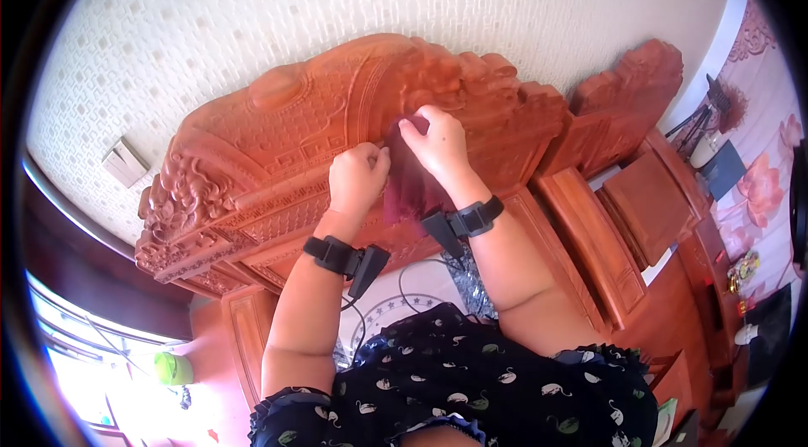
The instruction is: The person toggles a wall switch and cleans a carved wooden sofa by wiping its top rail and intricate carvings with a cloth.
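Note:
A dark red cloth (407, 190) hangs in front of the carved wooden backrest (337, 110). My right hand (439, 144) pinches its upper part between thumb and fingers. At the cloth's left edge, my left hand (358, 179) is closed with the fingers curled in; it seems to grip that edge, though the fingertips are partly hidden. Both hands are raised close together at the middle of the backrest. Each wrist wears a black strap with a dark device on it.
Another carved wooden seat (627, 106) stands to the right, with a wooden side table (589, 236) between. Patterned wallpaper (252, 26) rises behind. A green bucket (172, 369) is at the lower left near a bright window. Thin cables hang below my wrists.

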Demonstrator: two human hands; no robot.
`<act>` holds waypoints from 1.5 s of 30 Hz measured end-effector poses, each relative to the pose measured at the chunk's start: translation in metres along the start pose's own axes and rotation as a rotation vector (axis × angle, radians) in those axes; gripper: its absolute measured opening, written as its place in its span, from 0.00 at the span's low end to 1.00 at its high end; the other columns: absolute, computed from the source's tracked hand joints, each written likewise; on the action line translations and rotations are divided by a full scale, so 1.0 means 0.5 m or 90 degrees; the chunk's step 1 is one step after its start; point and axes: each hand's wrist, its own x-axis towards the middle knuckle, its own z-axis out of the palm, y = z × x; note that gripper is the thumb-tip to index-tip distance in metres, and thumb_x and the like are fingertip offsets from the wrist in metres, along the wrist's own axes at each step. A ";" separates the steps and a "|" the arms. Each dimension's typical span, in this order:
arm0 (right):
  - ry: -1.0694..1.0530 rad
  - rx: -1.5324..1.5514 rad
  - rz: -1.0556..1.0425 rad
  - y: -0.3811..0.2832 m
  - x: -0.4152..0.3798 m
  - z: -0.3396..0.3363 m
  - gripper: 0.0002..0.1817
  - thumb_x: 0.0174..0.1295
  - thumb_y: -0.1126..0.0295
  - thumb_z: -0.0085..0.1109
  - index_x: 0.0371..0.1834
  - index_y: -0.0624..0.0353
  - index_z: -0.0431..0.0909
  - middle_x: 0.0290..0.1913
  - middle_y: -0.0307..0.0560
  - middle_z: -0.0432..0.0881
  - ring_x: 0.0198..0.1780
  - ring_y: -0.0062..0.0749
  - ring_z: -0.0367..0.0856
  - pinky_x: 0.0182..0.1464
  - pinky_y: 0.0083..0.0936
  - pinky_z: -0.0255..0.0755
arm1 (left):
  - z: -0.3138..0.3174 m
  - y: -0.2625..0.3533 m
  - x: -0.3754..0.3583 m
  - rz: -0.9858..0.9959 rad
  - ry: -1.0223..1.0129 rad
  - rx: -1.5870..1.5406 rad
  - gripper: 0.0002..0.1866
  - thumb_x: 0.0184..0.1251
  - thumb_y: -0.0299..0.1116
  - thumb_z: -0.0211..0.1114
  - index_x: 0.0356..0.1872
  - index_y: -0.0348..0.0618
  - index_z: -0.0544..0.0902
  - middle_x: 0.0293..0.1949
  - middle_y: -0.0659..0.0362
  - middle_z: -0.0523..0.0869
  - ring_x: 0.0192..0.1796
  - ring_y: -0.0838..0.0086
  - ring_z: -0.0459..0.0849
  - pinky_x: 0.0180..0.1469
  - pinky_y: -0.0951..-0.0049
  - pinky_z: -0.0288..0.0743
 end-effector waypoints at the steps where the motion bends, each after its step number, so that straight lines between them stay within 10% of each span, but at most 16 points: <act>1: -0.025 0.060 0.064 -0.001 -0.005 -0.004 0.14 0.52 0.62 0.62 0.27 0.64 0.77 0.25 0.58 0.80 0.30 0.52 0.80 0.34 0.38 0.72 | -0.005 0.003 -0.003 -0.006 -0.014 -0.005 0.13 0.61 0.36 0.62 0.24 0.35 0.81 0.16 0.51 0.77 0.18 0.66 0.77 0.25 0.68 0.69; 8: 0.148 0.269 0.043 -0.050 0.036 -0.024 0.12 0.55 0.64 0.63 0.30 0.64 0.79 0.25 0.56 0.81 0.29 0.44 0.83 0.33 0.31 0.73 | -0.068 0.053 0.024 0.165 0.197 -0.042 0.03 0.60 0.27 0.61 0.31 0.40 0.82 0.25 0.53 0.82 0.26 0.63 0.81 0.29 0.67 0.72; 16: 0.238 0.030 -0.144 -0.027 -0.019 0.068 0.09 0.53 0.65 0.62 0.25 0.56 0.72 0.24 0.48 0.76 0.25 0.45 0.78 0.26 0.36 0.71 | -0.137 0.065 0.110 0.385 0.333 0.294 0.17 0.57 0.27 0.60 0.49 0.42 0.79 0.52 0.53 0.77 0.56 0.60 0.71 0.62 0.57 0.58; 23: 0.149 0.258 0.211 0.023 -0.067 0.046 0.15 0.57 0.60 0.59 0.31 0.65 0.77 0.26 0.57 0.80 0.31 0.51 0.80 0.36 0.36 0.72 | -0.132 0.038 0.123 0.282 0.211 0.505 0.25 0.64 0.41 0.53 0.62 0.45 0.69 0.59 0.59 0.73 0.65 0.61 0.63 0.69 0.50 0.36; 28: 0.180 0.598 0.442 -0.001 -0.073 0.023 0.11 0.62 0.67 0.56 0.38 0.65 0.77 0.31 0.41 0.79 0.35 0.21 0.75 0.39 0.20 0.70 | -0.134 0.039 0.121 0.278 0.190 0.526 0.25 0.68 0.45 0.48 0.64 0.47 0.67 0.59 0.55 0.73 0.66 0.62 0.62 0.69 0.51 0.36; 37: 0.112 0.075 -0.247 -0.008 -0.088 0.063 0.15 0.47 0.77 0.62 0.41 0.56 0.75 0.37 0.44 0.75 0.40 0.39 0.76 0.41 0.30 0.74 | -0.132 0.035 0.131 0.313 0.194 0.549 0.26 0.65 0.43 0.52 0.63 0.45 0.66 0.59 0.54 0.72 0.65 0.62 0.61 0.68 0.50 0.38; 45: 0.205 0.120 -0.120 0.062 -0.092 0.039 0.14 0.46 0.79 0.61 0.39 0.56 0.78 0.38 0.44 0.76 0.37 0.40 0.78 0.39 0.30 0.76 | -0.137 0.036 0.124 0.299 0.167 0.548 0.27 0.66 0.45 0.50 0.64 0.43 0.66 0.59 0.53 0.71 0.66 0.60 0.60 0.68 0.49 0.36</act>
